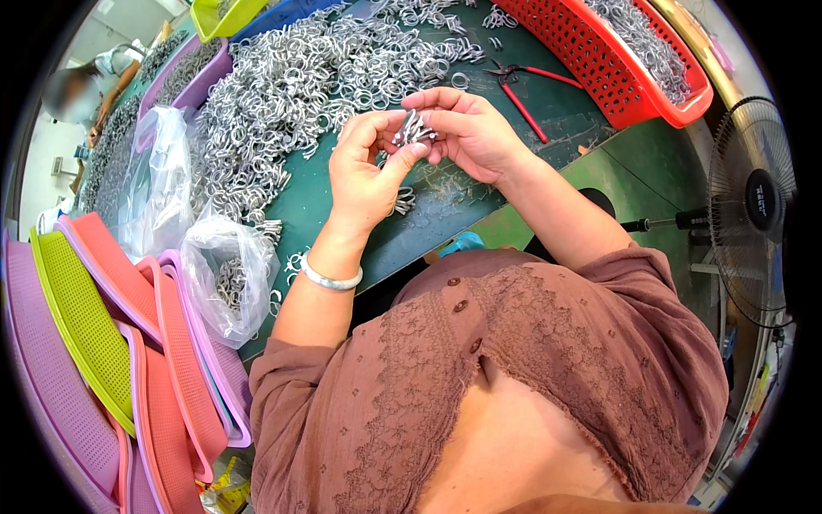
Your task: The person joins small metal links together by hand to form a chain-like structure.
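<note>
On my far left, perforated plastic baskets in lilac, yellow-green and salmon pink (180,390) lean together in a slanting stack. Just beside them a crumpled clear plastic bag (248,313) holds silvery metal pieces, next to a big heap of silver-grey, open metal rings (282,73) spread over the dark green, scuffed surface (300,184). A pale, smooth bangle (332,280) circles the left wrist. The left hand (360,163) has its thumb and fingers pinching a small bunch of shiny, curved silver metal pieces (414,130), raised above the near side of the surface, ends jutting every way. The right hand (479,137) meets it from the other side, fingers curled in; I can't tell whether they grip or only touch. Farther right lie red-handled cutters (524,111), then a red perforated plastic basket (591,64) of metal pieces. The black wire-caged fan (760,201) bears light lettering on its hub.
</note>
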Demonstrator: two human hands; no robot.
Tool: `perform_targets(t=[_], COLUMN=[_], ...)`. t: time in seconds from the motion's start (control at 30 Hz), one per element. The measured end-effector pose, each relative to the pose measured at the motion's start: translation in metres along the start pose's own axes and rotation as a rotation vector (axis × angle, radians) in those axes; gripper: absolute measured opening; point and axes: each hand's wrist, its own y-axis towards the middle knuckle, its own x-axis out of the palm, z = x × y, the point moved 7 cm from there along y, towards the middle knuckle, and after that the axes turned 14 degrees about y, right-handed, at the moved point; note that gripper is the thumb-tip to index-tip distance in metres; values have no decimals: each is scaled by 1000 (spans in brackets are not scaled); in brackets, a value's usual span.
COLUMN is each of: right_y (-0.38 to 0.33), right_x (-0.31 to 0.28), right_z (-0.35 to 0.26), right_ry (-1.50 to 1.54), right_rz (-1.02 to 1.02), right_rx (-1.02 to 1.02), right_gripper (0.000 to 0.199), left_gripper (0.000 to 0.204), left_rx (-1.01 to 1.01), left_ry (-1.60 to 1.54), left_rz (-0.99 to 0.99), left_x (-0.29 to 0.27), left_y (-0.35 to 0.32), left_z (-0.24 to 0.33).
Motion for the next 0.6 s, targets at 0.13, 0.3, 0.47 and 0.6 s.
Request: perform_targets(t=[0.13,0.3,0.47,0.6], right_y=[0,-2,-2,-2], right_x=[-1,0,0,-2], right_z=[0,1,3,3], right_ry=[0,18,51,-1], right_rz=[9,17,24,9], right_rx=[12,41,72,73], right_gripper=[20,18,15,18], left_gripper=[26,23,21,20], left_rx=[-7,-50,-79,-62], left_ry=[12,-41,-82,-77], left_rz=[-14,7,1,5], left_x=[0,1,1,1], left_y=[0,-1,-2,-1], left_z=[-2,-8,-10,-6])
